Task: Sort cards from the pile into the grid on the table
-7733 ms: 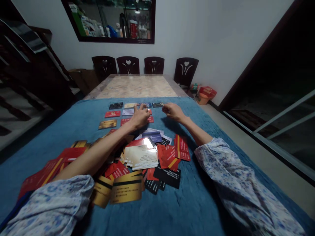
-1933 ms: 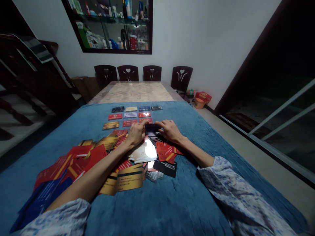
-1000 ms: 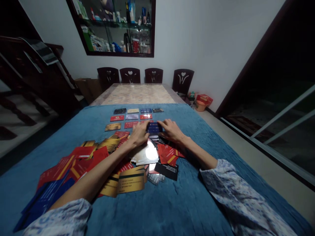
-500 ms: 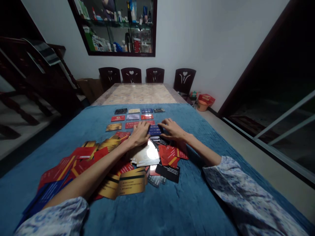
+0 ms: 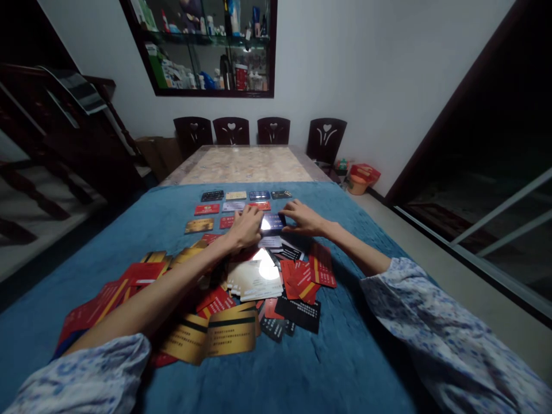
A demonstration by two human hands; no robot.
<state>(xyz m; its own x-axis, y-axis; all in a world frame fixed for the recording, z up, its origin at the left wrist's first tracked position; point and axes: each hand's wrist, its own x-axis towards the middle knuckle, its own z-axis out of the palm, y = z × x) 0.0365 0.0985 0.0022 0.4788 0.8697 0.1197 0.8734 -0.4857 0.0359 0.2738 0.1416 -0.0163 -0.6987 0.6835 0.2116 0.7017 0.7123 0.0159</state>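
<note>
a dark blue, glossy rectangular card (image 5: 273, 222) is held between the two hands, just nearer the person than the laid-out rows of cards. the left hand (image 5: 245, 226) is clamped on its left edge, and the right hand (image 5: 302, 218) has finger and thumb closed on its right edge; a patch of light shines on its left part.

just left of the left hand, and partly hidden by it, lies a flat red card (image 5: 226, 222), with a shiny gold card (image 5: 199, 225) beside it. in the next row are a bright red card (image 5: 207, 209), a pale lavender card (image 5: 233, 206) and an orange-red card (image 5: 260, 205), the last two partly covered by the left hand. the farthest row runs black, cream, blue, black.

nearer the person, a loose pile spreads out: a stack of cream cards (image 5: 254, 279) catching glare, red cards with a yellow stripe (image 5: 322, 265), a black card with white print (image 5: 298, 313) and gold cards with a dark stripe (image 5: 232, 332). all rest on a soft blue cloth (image 5: 336, 368).
</note>
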